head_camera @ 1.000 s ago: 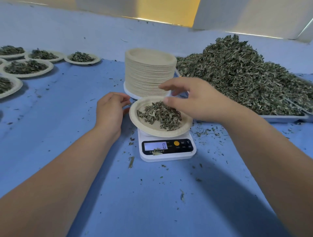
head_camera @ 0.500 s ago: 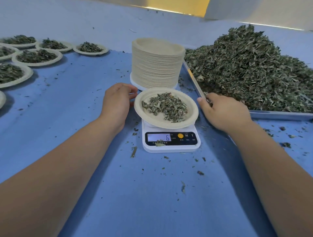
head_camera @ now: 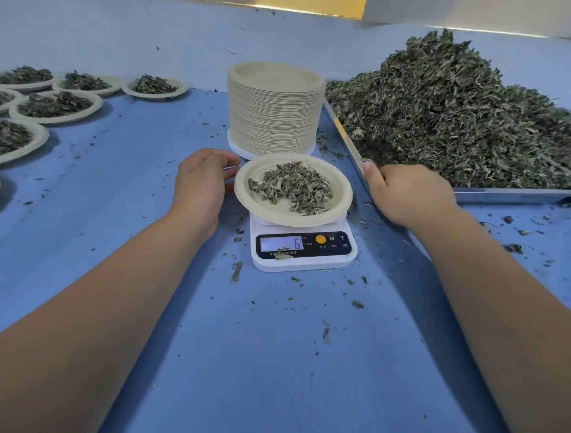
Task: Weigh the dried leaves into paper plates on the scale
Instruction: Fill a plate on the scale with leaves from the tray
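Left hand (head_camera: 200,185), loosely curved and empty, sits beside the paper plate (head_camera: 278,216) on the scale (head_camera: 304,262). Plate likely light and flexible, dried leaves (head_camera: 292,185) loose: lift level by the rim. Right hand (head_camera: 408,194) at tray (head_camera: 509,195) edge; grip hidden.

A blue cloth (head_camera: 278,355) stretches back to a yellow strip (head_camera: 309,4).
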`<action>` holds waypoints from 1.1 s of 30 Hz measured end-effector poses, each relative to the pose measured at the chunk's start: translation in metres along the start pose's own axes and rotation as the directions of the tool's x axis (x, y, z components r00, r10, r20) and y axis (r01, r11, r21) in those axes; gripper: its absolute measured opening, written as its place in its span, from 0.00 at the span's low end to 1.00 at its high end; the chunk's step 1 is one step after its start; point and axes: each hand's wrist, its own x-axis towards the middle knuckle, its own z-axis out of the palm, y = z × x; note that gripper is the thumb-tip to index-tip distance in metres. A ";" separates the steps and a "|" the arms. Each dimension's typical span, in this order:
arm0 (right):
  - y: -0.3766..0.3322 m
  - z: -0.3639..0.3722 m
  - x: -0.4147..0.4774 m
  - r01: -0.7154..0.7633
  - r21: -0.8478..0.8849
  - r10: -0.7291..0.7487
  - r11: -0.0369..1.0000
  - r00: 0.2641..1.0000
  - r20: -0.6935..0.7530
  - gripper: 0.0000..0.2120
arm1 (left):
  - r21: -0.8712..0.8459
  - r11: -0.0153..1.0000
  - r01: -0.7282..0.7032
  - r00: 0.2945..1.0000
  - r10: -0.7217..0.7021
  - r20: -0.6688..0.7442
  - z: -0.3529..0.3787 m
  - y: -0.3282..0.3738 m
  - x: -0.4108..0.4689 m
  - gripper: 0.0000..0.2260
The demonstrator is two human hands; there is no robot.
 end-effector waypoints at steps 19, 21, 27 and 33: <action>-0.009 -0.008 0.038 -0.015 0.223 0.019 0.975 1.000 -0.015 0.25 | -0.047 0.999 -0.008 0.999 0.006 -0.048 -0.001 0.003 -0.002 0.13; -0.008 -0.009 0.045 -0.021 0.252 0.035 0.967 0.998 -0.051 0.26 | -0.057 0.998 -0.003 0.999 0.000 -0.049 -0.001 0.003 -0.001 0.13; -0.003 -0.010 0.052 0.045 0.201 -0.037 0.979 0.998 -0.045 0.28 | -0.037 0.999 0.005 0.998 -0.008 -0.064 -0.001 0.002 0.001 0.13; -0.001 -0.012 0.055 0.019 0.229 -0.004 0.973 0.998 -0.065 0.27 | -0.038 0.999 0.000 0.998 -0.002 -0.056 -0.001 0.001 0.002 0.13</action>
